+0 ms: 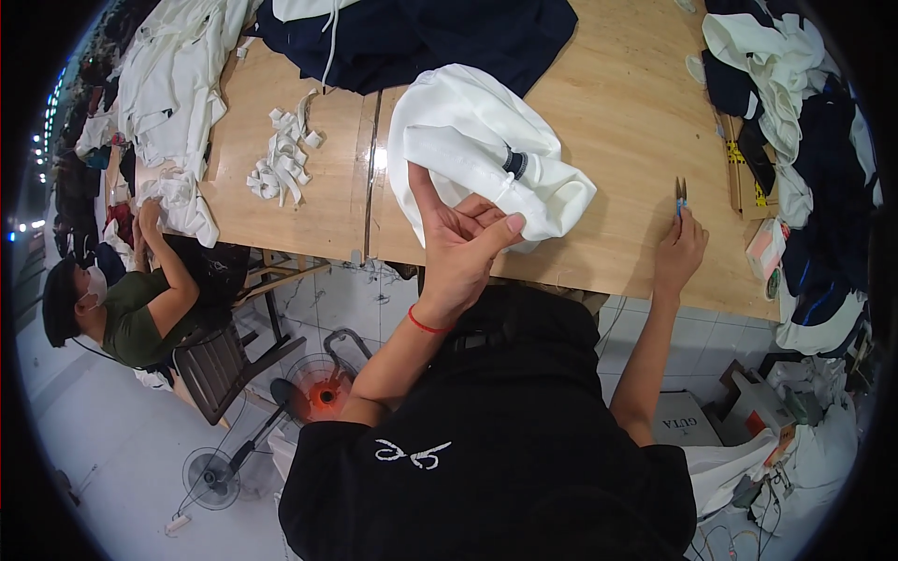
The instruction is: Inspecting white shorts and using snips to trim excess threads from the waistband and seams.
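Observation:
A white garment [468, 98] is bunched up over the table's near edge, with a small dark patch on one fold. My left hand [460, 238] grips it, the thumb pinching the cloth and some fingers partly hidden inside the fold. Off to the right, my right hand [680, 251] is closed around a pair of small thread snips [681, 194] with blue on the handles. Their two pointed blades stand slightly apart, aimed away from me, well apart from the garment.
White strips [282, 159] lie in a heap on the wooden table [627, 122]. Dark blue cloth [421, 42] covers the far side; more garments [809, 178] pile up at the right. A co-worker [140, 299] sits at the left, handling white cloth. Fans [210, 477] stand on the floor.

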Action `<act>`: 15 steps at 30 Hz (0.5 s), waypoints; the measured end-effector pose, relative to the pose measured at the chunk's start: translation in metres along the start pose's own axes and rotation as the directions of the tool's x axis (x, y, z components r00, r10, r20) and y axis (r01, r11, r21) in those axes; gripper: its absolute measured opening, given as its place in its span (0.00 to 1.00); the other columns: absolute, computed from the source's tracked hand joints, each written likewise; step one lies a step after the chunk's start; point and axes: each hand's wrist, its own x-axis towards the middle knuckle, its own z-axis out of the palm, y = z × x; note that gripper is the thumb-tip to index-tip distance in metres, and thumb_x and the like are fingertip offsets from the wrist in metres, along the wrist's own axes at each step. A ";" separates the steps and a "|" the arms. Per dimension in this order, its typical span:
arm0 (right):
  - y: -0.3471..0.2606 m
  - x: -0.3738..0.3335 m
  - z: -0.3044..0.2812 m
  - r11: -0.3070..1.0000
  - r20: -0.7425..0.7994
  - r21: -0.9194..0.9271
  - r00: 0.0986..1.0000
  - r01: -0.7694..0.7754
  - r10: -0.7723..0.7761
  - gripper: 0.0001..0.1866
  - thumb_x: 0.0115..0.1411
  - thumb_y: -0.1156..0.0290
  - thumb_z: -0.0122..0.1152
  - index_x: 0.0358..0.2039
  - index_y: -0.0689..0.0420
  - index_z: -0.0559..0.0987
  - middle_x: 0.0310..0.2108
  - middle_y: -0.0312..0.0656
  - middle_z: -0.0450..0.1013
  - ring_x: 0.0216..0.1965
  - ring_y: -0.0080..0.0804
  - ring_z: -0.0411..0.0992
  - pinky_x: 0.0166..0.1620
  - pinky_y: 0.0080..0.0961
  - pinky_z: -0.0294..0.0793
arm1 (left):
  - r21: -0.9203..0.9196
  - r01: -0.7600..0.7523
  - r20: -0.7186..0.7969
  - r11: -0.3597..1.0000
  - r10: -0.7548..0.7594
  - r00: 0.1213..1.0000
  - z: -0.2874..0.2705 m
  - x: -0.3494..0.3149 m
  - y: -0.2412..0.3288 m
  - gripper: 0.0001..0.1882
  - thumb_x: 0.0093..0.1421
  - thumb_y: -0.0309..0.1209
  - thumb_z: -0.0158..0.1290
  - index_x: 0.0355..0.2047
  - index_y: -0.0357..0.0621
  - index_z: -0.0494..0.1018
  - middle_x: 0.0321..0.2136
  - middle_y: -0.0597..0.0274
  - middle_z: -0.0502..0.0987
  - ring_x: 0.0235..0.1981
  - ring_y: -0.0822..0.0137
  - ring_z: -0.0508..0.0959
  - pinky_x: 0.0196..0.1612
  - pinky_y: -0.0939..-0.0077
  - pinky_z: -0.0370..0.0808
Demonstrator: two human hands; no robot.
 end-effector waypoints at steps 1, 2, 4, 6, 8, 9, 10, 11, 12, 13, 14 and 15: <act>-0.002 -0.001 -0.001 1.000 -0.011 0.011 1.000 0.006 -0.006 0.13 0.73 0.76 0.59 0.56 0.62 0.82 0.48 0.51 0.82 0.46 0.47 0.76 0.52 0.40 0.77 | -0.005 -0.011 0.002 1.000 0.011 1.000 0.000 0.001 -0.001 0.67 0.62 0.11 0.61 0.79 0.65 0.20 0.52 0.35 0.80 0.49 0.56 0.87 0.47 0.64 0.88; -0.003 -0.002 -0.002 1.000 -0.022 0.022 1.000 0.012 -0.011 0.11 0.74 0.76 0.58 0.53 0.62 0.82 0.45 0.48 0.82 0.41 0.43 0.76 0.47 0.38 0.77 | -0.004 -0.009 0.004 1.000 0.009 1.000 -0.002 0.001 -0.001 0.67 0.62 0.11 0.61 0.79 0.65 0.20 0.52 0.35 0.80 0.49 0.56 0.87 0.47 0.64 0.88; -0.016 -0.003 -0.009 0.912 0.067 0.364 0.982 -0.188 0.176 0.10 0.76 0.75 0.56 0.52 0.61 0.81 0.43 0.44 0.81 0.37 0.37 0.75 0.44 0.34 0.77 | 0.135 -0.003 0.021 0.991 0.000 1.000 -0.007 0.001 -0.001 0.67 0.62 0.12 0.63 0.79 0.64 0.21 0.50 0.37 0.81 0.47 0.57 0.87 0.46 0.64 0.88; -0.048 -0.001 -0.028 0.677 0.218 0.633 0.926 -0.374 0.308 0.09 0.78 0.73 0.55 0.51 0.61 0.80 0.41 0.40 0.80 0.34 0.31 0.73 0.41 0.31 0.76 | 0.094 -0.018 0.010 0.995 0.017 1.000 -0.001 0.001 0.000 0.67 0.62 0.12 0.63 0.79 0.63 0.22 0.49 0.38 0.81 0.46 0.58 0.87 0.46 0.64 0.88; -0.091 0.002 -0.059 0.047 0.507 0.851 0.842 -0.523 0.184 0.09 0.80 0.72 0.51 0.52 0.61 0.76 0.37 0.35 0.76 0.34 0.21 0.71 0.40 0.24 0.74 | 0.051 -0.034 0.002 0.998 0.034 0.999 0.001 0.001 0.000 0.67 0.62 0.12 0.64 0.79 0.62 0.22 0.49 0.39 0.82 0.45 0.59 0.87 0.45 0.65 0.88; -0.110 0.000 -0.071 0.048 0.508 0.850 0.841 -0.524 0.187 0.09 0.80 0.72 0.51 0.52 0.61 0.76 0.37 0.35 0.76 0.34 0.21 0.71 0.40 0.24 0.74 | 0.058 -0.040 -0.005 0.998 0.040 0.999 0.001 0.001 0.000 0.67 0.62 0.12 0.64 0.79 0.62 0.22 0.48 0.39 0.82 0.45 0.59 0.87 0.45 0.65 0.88; -0.129 -0.004 -0.080 0.024 0.545 0.835 0.834 -0.549 0.087 0.08 0.79 0.72 0.53 0.52 0.61 0.74 0.36 0.35 0.76 0.34 0.20 0.71 0.39 0.22 0.73 | 0.065 -0.046 -0.013 0.997 0.047 0.999 0.001 0.001 0.001 0.67 0.62 0.12 0.64 0.79 0.61 0.22 0.47 0.40 0.83 0.45 0.59 0.87 0.45 0.65 0.87; -0.145 -0.007 -0.088 0.003 0.574 0.819 0.819 -0.574 -0.013 0.08 0.78 0.72 0.55 0.52 0.62 0.73 0.35 0.35 0.75 0.34 0.18 0.70 0.38 0.20 0.71 | 0.066 -0.045 -0.012 0.997 0.046 0.999 0.000 0.000 -0.001 0.67 0.62 0.12 0.64 0.79 0.61 0.22 0.47 0.40 0.83 0.45 0.59 0.87 0.45 0.65 0.87; -0.159 -0.010 -0.094 0.002 0.574 0.819 0.819 -0.574 -0.013 0.08 0.78 0.72 0.55 0.52 0.62 0.73 0.35 0.35 0.75 0.34 0.18 0.70 0.38 0.20 0.71 | 0.067 -0.050 -0.011 0.997 0.051 0.999 -0.003 0.000 -0.002 0.67 0.62 0.12 0.64 0.79 0.61 0.22 0.47 0.40 0.83 0.45 0.59 0.87 0.46 0.65 0.87; -0.171 -0.012 -0.098 0.151 0.523 0.849 0.846 -0.507 -0.103 0.08 0.76 0.73 0.58 0.50 0.62 0.73 0.34 0.34 0.74 0.33 0.16 0.69 0.36 0.19 0.69 | 0.068 -0.055 -0.009 0.996 0.056 0.998 -0.004 -0.001 -0.003 0.67 0.62 0.12 0.63 0.79 0.61 0.22 0.46 0.40 0.84 0.45 0.59 0.87 0.46 0.64 0.87; -0.179 -0.014 -0.101 0.289 0.480 0.862 0.854 -0.416 -0.201 0.08 0.74 0.74 0.62 0.48 0.62 0.74 0.33 0.33 0.74 0.32 0.15 0.67 0.35 0.18 0.67 | 0.068 -0.054 -0.010 0.996 0.055 0.998 -0.004 -0.002 -0.003 0.67 0.62 0.12 0.63 0.79 0.61 0.22 0.46 0.40 0.84 0.45 0.59 0.87 0.46 0.64 0.87; -0.184 -0.015 -0.102 0.289 0.481 0.862 0.853 -0.417 -0.201 0.08 0.74 0.74 0.62 0.48 0.62 0.74 0.33 0.33 0.74 0.32 0.15 0.67 0.35 0.18 0.67 | 0.085 -0.062 0.000 0.994 0.062 0.998 -0.004 -0.003 -0.002 0.65 0.63 0.11 0.62 0.80 0.63 0.24 0.49 0.38 0.82 0.47 0.58 0.87 0.47 0.60 0.88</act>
